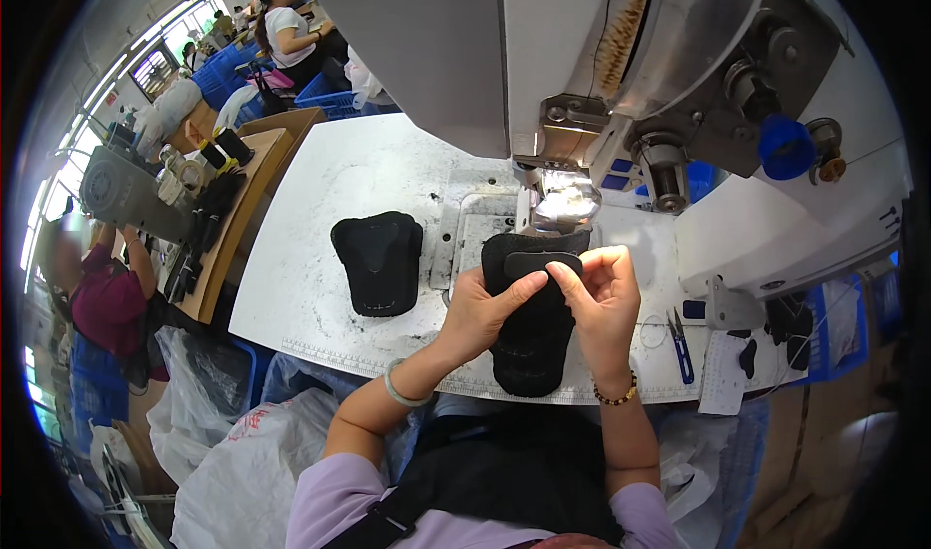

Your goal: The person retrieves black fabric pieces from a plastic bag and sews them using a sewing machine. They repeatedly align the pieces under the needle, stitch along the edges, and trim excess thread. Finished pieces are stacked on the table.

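Observation:
A black, padded-looking fabric piece [531,350] lies beneath the sewing machine's needle area [558,200], its lower end reaching the table's front edge. Across its upper part rests a small dark strip-shaped patch with rounded ends [531,259]. My left hand [482,308] grips the piece's left edge, thumb pressed just below the patch. On the other side, my right hand [603,292] is closed with thumb and fingertips at the patch's right end; its fingers partly hide the piece's edge. Left of my hands sits a pile of similar black pieces [380,268].
Blue-handled thread snips [682,350] and a white card [722,374] lie at the table's right. Beyond them stands a blue crate [839,331]. The machine's head [427,54] overhangs the table. Plastic bags [262,471] fill the lower left; other people work farther off.

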Motion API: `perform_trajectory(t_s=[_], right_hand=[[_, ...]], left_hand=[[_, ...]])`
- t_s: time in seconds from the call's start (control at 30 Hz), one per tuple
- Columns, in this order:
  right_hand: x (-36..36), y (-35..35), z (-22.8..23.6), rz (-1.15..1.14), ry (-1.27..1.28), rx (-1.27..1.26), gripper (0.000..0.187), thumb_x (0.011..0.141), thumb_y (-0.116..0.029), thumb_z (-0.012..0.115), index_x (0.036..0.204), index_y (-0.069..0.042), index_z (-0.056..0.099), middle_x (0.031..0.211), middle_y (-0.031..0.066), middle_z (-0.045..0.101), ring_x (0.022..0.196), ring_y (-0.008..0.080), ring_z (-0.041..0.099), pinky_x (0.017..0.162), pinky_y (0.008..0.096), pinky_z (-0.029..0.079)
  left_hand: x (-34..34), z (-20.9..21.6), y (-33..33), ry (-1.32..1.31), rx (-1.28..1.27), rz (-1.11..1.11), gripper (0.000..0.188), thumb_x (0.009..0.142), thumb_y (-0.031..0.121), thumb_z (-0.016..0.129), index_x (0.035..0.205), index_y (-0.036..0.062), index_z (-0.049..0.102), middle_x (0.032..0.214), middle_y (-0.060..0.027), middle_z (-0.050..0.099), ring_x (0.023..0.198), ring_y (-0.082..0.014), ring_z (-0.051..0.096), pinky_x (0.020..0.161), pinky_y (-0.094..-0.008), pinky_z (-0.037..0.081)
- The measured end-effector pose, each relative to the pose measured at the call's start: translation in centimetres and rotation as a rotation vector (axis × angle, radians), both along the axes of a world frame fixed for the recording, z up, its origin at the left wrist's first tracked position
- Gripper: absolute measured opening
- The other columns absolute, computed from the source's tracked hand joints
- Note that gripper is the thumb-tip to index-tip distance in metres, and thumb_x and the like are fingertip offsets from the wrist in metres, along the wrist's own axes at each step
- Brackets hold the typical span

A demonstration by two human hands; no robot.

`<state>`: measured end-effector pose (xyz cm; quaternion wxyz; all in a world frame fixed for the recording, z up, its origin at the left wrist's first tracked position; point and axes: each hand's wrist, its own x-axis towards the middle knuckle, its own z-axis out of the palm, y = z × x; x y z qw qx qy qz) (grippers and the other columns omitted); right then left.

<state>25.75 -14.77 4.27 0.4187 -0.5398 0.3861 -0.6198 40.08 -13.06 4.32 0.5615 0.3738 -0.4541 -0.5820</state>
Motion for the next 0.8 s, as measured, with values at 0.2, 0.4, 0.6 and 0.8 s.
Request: perform_trajectory(t_s=[0.2, 0.4, 0.6, 0.8], right_hand=[[0.0, -0.2, -0.3, -0.011, 0.018, -0.021, 0.026, 0.08, -0.008, 0.073, 0.084, -0.006, 0.047, 0.068, -0.0035, 0.052, 0.058, 0.0004, 0.047, 0.052, 0.0166, 0.039], [0.1, -0.1, -0.2, -0.017, -0.003, -0.029, 0.026, 0.081, -0.007, 0.072, 0.084, -0.006, 0.046, 0.068, -0.0035, 0.052, 0.058, 0.0006, 0.048, 0.052, 0.0168, 0.04], [-0.1, -0.2, 0.3, 0.023, 0.01, 0.035, 0.025, 0.081, -0.008, 0.072, 0.084, -0.005, 0.047, 0.068, -0.0013, 0.055, 0.059, 0.0013, 0.05, 0.053, 0.017, 0.041], [-0.4, -0.3, 1.0, 0.071, -0.004, 0.099, 0.025, 0.082, -0.007, 0.071, 0.084, -0.005, 0.046, 0.068, -0.0009, 0.055, 0.059, 0.0022, 0.051, 0.053, 0.0174, 0.044]], left_hand=[[-0.1, -0.3, -0.2, 0.013, 0.007, 0.01, 0.023, 0.088, 0.02, 0.065, 0.1, 0.0004, 0.065, 0.087, -0.0042, 0.067, 0.075, -0.0086, 0.062, 0.065, -0.0221, 0.05], [-0.3, -0.4, -0.2, -0.031, -0.016, 0.042, 0.023, 0.088, 0.02, 0.065, 0.1, 0.0003, 0.065, 0.087, -0.0042, 0.067, 0.075, -0.0082, 0.061, 0.065, -0.0222, 0.05], [-0.3, -0.1, -0.2, -0.052, -0.025, 0.061, 0.02, 0.088, 0.015, 0.065, 0.099, -0.0012, 0.065, 0.088, -0.0054, 0.067, 0.076, -0.0091, 0.062, 0.065, -0.0225, 0.051], [-0.4, 0.3, -0.1, -0.097, -0.037, 0.087, 0.02, 0.088, 0.017, 0.065, 0.096, -0.0019, 0.066, 0.084, -0.0048, 0.067, 0.071, -0.0081, 0.061, 0.061, -0.0218, 0.05]])
